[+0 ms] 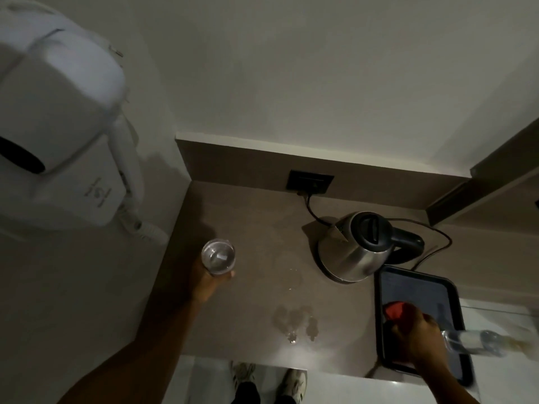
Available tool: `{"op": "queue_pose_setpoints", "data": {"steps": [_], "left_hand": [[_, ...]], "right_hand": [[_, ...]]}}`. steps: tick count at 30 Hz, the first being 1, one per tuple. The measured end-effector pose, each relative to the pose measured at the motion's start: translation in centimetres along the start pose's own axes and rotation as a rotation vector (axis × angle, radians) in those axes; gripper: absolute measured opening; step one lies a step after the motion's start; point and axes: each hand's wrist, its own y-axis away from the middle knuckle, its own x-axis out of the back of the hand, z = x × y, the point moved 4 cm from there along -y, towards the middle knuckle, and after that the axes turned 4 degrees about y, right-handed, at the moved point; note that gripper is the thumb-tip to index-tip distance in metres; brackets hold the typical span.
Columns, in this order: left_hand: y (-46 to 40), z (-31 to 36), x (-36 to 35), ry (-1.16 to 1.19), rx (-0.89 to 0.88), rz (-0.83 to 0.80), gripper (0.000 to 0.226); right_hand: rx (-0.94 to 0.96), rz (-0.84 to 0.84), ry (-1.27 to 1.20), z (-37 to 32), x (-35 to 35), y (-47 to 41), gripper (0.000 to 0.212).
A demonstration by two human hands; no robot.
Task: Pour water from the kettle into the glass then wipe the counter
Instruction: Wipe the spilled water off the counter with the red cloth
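The left hand (208,282) grips the glass (218,257) at the tabletop's (248,217) far left; the right hand (415,330) closes on a red cloth (394,309) over the tray (455,293). The spill (294,319) lies left of that hand, nearer it than the glass hand; the kettle (355,247) stands farther back

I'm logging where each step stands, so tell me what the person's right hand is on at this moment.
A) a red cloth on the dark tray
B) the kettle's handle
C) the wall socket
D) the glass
A: the right hand closes on a red cloth lying on the dark tray, while the kettle stands untouched on its base and the left hand holds the glass.
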Motion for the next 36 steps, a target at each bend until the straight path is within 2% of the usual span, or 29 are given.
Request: {"op": "queue_pose_setpoints", "data": {"steps": [3, 6, 8, 11, 13, 15, 18, 20, 23, 25, 28, 30, 31, 32, 35, 36], "left_hand": [[-1.5, -0.2, 0.4, 0.022, 0.001, -0.003, 0.072], [-2.0, -0.7, 0.1, 0.007, 0.037, 0.019, 0.072], [-2.0, -0.7, 0.0, -0.02, 0.021, 0.039, 0.072], [-2.0, -0.8, 0.0, -0.045, 0.003, 0.032, 0.082], [-0.8, -1.6, 0.1, -0.156, 0.019, 0.042, 0.11], [1.5, -3.1, 0.3, -0.396, -0.037, 0.11, 0.128], [4.2, -5.7, 0.1, -0.725, -0.208, 0.107, 0.12], [4.6, -6.7, -0.1, -0.8, -0.245, 0.092, 0.112], [4.7, -7.3, -0.3, -0.809, -0.358, 0.118, 0.07], [5.3, -6.9, -0.7, -0.832, -0.514, 0.048, 0.056], [5.0, -5.9, -0.9, -0.917, -0.581, -0.084, 0.056], [4.9, -5.7, -1.0, -0.956, -0.595, -0.154, 0.061], [5.1, -5.7, -0.9, -0.974, -0.593, -0.181, 0.064], [5.1, -5.7, -0.9, -0.984, -0.586, -0.197, 0.065], [4.8, -5.4, -1.1, -0.991, -0.544, -0.214, 0.066], [4.8, -5.4, -1.1, -0.984, -0.536, -0.21, 0.065]], "right_hand": [[0.01, 0.053, -0.038, -0.8, 1.1, 0.8, 0.048], [0.191, 0.209, -0.218, -3.8, 1.0, 3.4, 0.052], [0.326, 0.179, -0.292, -6.7, -0.8, 5.7, 0.057], [0.401, 0.193, -0.215, -10.7, -4.2, 7.9, 0.057], [0.39, 0.273, -0.165, -12.2, -5.5, 8.1, 0.06], [0.314, 0.309, -0.17, -12.9, -6.4, 8.1, 0.062], [0.13, 0.303, -0.193, -14.3, -8.1, 8.3, 0.064], [0.081, 0.24, -0.209, -17.1, -9.3, 9.4, 0.066], [0.326, 0.105, -0.157, -22.4, -11.5, 12.3, 0.064], [0.577, 0.01, -0.088, -23.5, -12.2, 14.1, 0.064], [1.014, 0.082, -0.024, -20.8, -11.1, 12.4, 0.058], [1.141, 0.158, 0.045, -17.8, -9.1, 10.1, 0.054], [1.113, 0.21, 0.088, -16.4, -8.3, 8.7, 0.052], [1.006, 0.254, 0.114, -15.5, -7.6, 7.3, 0.054], [0.357, 0.252, -0.077, -16.1, -7.7, 5.7, 0.059], [0.209, 0.24, -0.136, -17.2, -8.3, 6.5, 0.06]]}}
